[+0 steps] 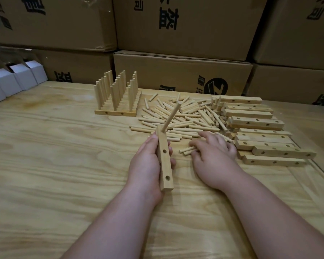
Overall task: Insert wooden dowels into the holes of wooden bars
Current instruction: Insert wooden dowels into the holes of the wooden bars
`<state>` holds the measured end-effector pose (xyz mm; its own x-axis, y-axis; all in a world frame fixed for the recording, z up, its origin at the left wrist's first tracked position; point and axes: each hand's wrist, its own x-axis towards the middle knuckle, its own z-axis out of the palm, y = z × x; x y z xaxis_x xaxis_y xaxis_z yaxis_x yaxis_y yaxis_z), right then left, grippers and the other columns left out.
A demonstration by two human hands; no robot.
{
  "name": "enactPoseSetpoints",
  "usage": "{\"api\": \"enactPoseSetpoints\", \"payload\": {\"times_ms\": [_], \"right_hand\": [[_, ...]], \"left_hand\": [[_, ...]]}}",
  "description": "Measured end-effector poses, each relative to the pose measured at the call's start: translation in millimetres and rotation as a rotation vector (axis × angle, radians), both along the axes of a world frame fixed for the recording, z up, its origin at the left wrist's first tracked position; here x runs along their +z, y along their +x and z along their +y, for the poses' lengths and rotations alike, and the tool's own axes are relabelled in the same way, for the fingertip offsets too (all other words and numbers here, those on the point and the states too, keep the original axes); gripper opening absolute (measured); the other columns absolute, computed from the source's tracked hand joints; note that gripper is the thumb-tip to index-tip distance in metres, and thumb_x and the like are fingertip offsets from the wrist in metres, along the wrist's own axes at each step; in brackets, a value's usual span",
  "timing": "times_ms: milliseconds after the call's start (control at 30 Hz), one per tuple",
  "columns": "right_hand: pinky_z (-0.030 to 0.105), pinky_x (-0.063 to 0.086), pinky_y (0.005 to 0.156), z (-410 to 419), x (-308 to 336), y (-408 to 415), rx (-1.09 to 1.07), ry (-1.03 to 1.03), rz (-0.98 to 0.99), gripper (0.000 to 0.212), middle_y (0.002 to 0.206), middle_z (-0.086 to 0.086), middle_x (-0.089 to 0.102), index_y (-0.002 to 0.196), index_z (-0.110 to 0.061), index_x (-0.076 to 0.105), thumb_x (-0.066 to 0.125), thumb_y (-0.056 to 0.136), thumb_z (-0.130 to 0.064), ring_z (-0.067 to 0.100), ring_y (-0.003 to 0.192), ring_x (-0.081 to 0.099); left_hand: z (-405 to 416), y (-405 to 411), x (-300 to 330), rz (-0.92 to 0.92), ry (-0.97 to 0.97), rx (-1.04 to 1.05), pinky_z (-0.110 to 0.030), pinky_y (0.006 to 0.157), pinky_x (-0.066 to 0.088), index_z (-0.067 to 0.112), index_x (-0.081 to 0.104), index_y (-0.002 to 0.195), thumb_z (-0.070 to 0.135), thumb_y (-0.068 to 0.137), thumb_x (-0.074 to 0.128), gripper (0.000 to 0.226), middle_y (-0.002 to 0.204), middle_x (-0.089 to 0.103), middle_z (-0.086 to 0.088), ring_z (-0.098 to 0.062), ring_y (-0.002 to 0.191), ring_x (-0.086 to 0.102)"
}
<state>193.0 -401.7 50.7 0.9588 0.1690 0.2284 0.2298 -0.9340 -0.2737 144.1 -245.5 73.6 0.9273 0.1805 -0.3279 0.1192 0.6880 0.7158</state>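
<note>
My left hand [147, 161] grips a wooden bar [165, 161] lengthwise, pointing away from me. One dowel [171, 116] stands in the bar's far hole; two nearer holes show empty. My right hand [213, 149] lies palm down on the near edge of the loose dowel pile [183, 116], its fingers curled over a few dowels [188, 149]. Whether it grips one I cannot tell. A stack of empty bars [260, 135] lies to the right of the pile.
Finished bars with upright dowels [116, 96] stand in rows at the back left of the wooden table [54, 156]. White cartons [13, 77] sit at the far left. Brown cardboard boxes [183, 70] form a wall behind the table.
</note>
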Motion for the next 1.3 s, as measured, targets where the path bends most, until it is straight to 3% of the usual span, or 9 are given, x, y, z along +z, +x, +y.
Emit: {"api": "enactPoseSetpoints", "payload": {"times_ms": [100, 200, 367, 633, 733, 900, 1000, 1167, 1300], "right_hand": [[0.045, 0.013, 0.111, -1, 2, -2, -0.028, 0.051, -0.011, 0.009, 0.142, -0.014, 0.039, 0.104, -0.039, 0.052, 0.049, 0.096, -0.043, 0.013, 0.136, 0.021], [0.041, 0.019, 0.105, 0, 4, -4, -0.027, 0.101, -0.035, 0.010, 0.124, -0.018, 0.047, 0.097, -0.041, 0.046, 0.056, 0.095, -0.043, 0.013, 0.129, 0.031], [0.044, 0.024, 0.106, -2, 7, -3, -0.141, 0.059, -0.024, 0.026, 0.130, -0.012, 0.051, 0.118, -0.038, 0.055, 0.055, 0.093, -0.048, 0.018, 0.130, 0.036], [0.044, 0.030, 0.101, -2, 12, -5, -0.190, 0.088, -0.039, 0.011, 0.120, -0.009, 0.055, 0.100, -0.038, 0.054, 0.059, 0.093, -0.045, 0.021, 0.123, 0.042], [0.043, 0.030, 0.101, -3, 13, -6, -0.182, 0.102, -0.048, 0.010, 0.116, -0.011, 0.057, 0.104, -0.038, 0.057, 0.059, 0.094, -0.039, 0.020, 0.122, 0.045], [0.043, 0.033, 0.100, -5, 11, -6, -0.166, 0.118, -0.094, 0.024, 0.111, -0.009, 0.059, 0.117, -0.035, 0.063, 0.060, 0.094, -0.029, 0.020, 0.116, 0.049], [0.040, 0.037, 0.096, -5, 10, -8, -0.142, 0.162, -0.124, 0.022, 0.111, -0.005, 0.059, 0.115, -0.031, 0.067, 0.059, 0.095, -0.026, 0.023, 0.114, 0.050], [0.034, 0.044, 0.094, -6, 10, -9, -0.118, 0.326, -0.197, 0.021, 0.112, -0.002, 0.055, 0.113, -0.023, 0.068, 0.053, 0.099, -0.020, 0.019, 0.109, 0.051], [0.027, 0.039, 0.085, 0, 13, -9, -0.078, 0.471, -0.223, 0.018, 0.107, -0.014, 0.050, 0.110, -0.030, 0.061, 0.047, 0.102, -0.021, 0.008, 0.101, 0.050]], "left_hand": [[2, 0, 0, 0.013, -0.019, -0.037, -0.023, 0.042, 0.044, 0.010, 0.062, 0.136, 0.041, 0.100, 0.060, 0.047, 0.075, 0.059, -0.005, -0.016, 0.054, 0.051], [3, -1, 1, 0.010, -0.032, -0.050, -0.022, 0.043, 0.044, 0.013, 0.060, 0.138, 0.040, 0.100, 0.058, 0.046, 0.071, 0.057, -0.006, -0.017, 0.052, 0.049], [3, -2, 4, 0.004, -0.050, -0.039, -0.022, 0.041, 0.043, 0.013, 0.059, 0.139, 0.039, 0.100, 0.059, 0.047, 0.081, 0.056, -0.006, -0.017, 0.058, 0.048], [4, -3, 7, 0.010, -0.138, -0.015, -0.023, 0.045, 0.042, 0.008, 0.062, 0.106, 0.020, 0.096, 0.052, 0.018, 0.069, 0.053, -0.008, -0.018, 0.052, 0.046], [4, -2, 5, 0.019, -0.142, 0.000, -0.024, 0.046, 0.043, 0.006, 0.062, 0.098, 0.020, 0.098, 0.054, 0.015, 0.072, 0.054, -0.008, -0.018, 0.055, 0.046], [3, 1, 5, -0.088, -0.206, 0.053, -0.029, 0.050, 0.047, 0.016, 0.058, 0.135, 0.033, 0.101, 0.057, 0.038, 0.086, 0.055, -0.005, -0.016, 0.064, 0.051], [-2, 2, 2, -0.065, -0.151, 0.050, -0.030, 0.051, 0.045, 0.017, 0.053, 0.142, 0.043, 0.103, 0.051, 0.047, 0.089, 0.055, -0.004, -0.015, 0.064, 0.052], [-7, -1, 7, 0.033, -0.120, -0.009, -0.024, 0.044, 0.040, 0.009, 0.063, 0.085, 0.020, 0.102, 0.049, 0.025, 0.064, 0.054, -0.003, -0.014, 0.050, 0.047], [-2, 13, 17, 0.035, -0.037, -0.029, -0.027, 0.046, 0.039, 0.009, 0.066, 0.079, 0.021, 0.100, 0.046, 0.031, 0.058, 0.053, -0.003, -0.016, 0.051, 0.047]]}}
